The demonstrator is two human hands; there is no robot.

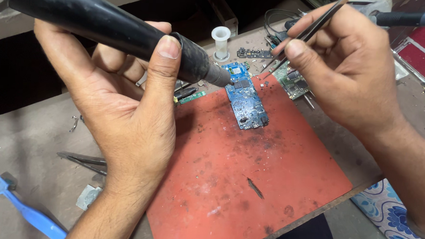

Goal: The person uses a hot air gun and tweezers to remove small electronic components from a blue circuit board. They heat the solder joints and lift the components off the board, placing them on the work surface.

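Blue board (244, 98) flat at the far edge of the red mat (248, 183), scorched and speckled with residue toward its near end. Hot-air nozzle (219, 76) aimed down at the board's far end, just above it, with the black handle (107, 24) wrapped firmly in the left hand (122, 111), thumb pressed along the barrel. Tweezers (302, 35) pinched shut-fisted in the right hand (343, 68), tips close together and poised just beside the same spot (whether anything sits between them, too small to tell). By the look of it, mid-rework: heating a part while waiting to lift or nudge it. Next move likely calling for a steady nozzle, tips brought onto the part, no sideways drag across neighbouring parts. Further out: green board (293, 82) under the right hand, white spool (220, 42) behind, second tweezers (84, 161) and blue brush (29, 212) on the grey bench (25, 135) at left.
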